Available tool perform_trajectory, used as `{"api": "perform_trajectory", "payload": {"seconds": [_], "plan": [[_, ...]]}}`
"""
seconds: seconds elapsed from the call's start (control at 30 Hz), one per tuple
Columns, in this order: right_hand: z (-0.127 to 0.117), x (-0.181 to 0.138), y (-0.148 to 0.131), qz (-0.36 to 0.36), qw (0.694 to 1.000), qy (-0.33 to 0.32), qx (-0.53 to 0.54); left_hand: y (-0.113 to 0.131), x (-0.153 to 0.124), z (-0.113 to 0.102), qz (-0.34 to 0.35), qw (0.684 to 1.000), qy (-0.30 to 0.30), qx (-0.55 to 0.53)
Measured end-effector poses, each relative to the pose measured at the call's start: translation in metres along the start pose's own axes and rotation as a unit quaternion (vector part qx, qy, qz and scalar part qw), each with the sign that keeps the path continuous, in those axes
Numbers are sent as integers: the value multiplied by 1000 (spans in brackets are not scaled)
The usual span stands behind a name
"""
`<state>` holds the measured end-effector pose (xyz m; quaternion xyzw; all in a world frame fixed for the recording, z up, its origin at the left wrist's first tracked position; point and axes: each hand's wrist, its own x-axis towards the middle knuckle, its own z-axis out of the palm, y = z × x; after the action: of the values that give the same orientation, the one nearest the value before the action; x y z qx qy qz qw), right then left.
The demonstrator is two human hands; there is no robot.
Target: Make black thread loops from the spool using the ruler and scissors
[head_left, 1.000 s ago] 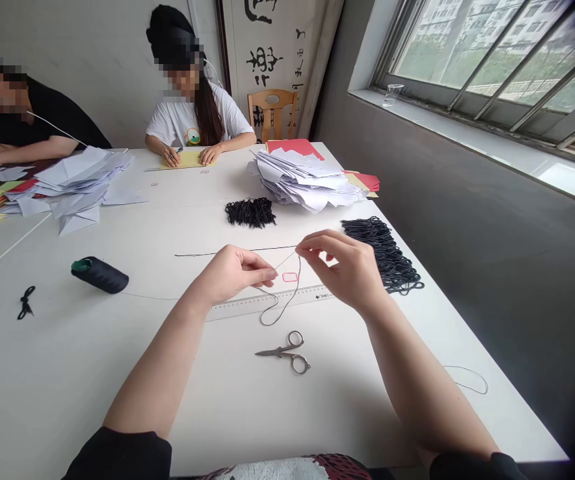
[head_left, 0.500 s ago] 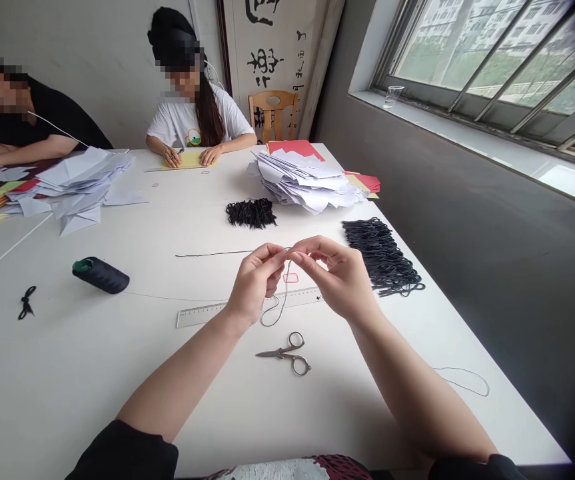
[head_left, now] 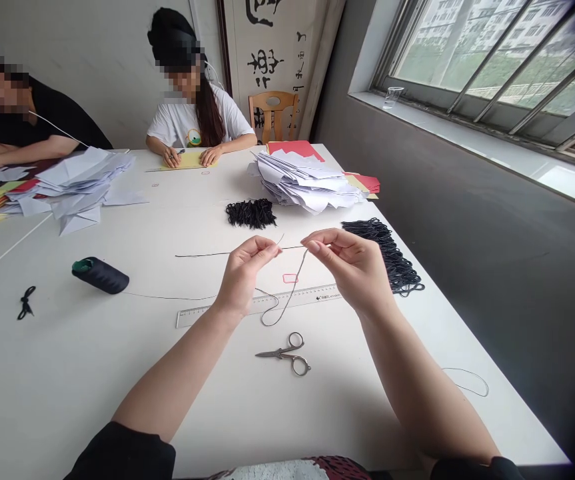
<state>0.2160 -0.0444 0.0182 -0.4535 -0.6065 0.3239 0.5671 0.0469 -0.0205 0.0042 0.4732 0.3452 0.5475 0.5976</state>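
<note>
L hand [head_left: 244, 275] & R hand [head_left: 353, 267] both pinched shut on thin dark cord [head_left: 293, 248], thumbs & fingertips on it, short bit pulled straight btwn them above white table [head_left: 67, 373]. Slack drops from near my R fingers in a loop to steel ruler [head_left: 287, 300], w/ small pink rectangle [head_left: 290, 278] on table just above ruler. Small scissors [head_left: 283, 354] lie closed below ruler, near me. Loose cord piece [head_left: 466, 381] by R forearm. Ahead, small black bundle [head_left: 250, 213]; bigger one [head_left: 387, 257] just past R hand. Black spool [head_left: 100, 275] to L. Further on, white paper stack [head_left: 307, 183], then co-worker [head_left: 197, 123] across table, hands on yellow sheet [head_left: 187, 159].
</note>
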Motion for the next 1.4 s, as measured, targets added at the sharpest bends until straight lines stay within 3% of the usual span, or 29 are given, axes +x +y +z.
{"api": "perform_trajectory", "payload": {"seconds": [0.13, 0.3, 0.63, 0.93, 1.13, 1.4], "plan": [[10, -2, 0, -27, 998, -46, 10, -4, -3, 7, -55, 993, -32, -97], [20, -4, 4, -32, 999, -1, -21, -8, -8, 12, -92, 991, -37, -90], [17, -2, 6, -14, 999, 24, -26, -7, -6, 9, -36, 998, -4, 46], [14, -2, 5, 14, 1000, 18, -18, -7, -7, 9, -10, 997, -8, 80], [10, 1, 2, 100, 988, -48, 105, -6, -6, 5, 23, 996, 1, 88], [10, 2, 7, 131, 973, -107, 160, -6, -6, 6, 49, 994, 0, 100]]}}
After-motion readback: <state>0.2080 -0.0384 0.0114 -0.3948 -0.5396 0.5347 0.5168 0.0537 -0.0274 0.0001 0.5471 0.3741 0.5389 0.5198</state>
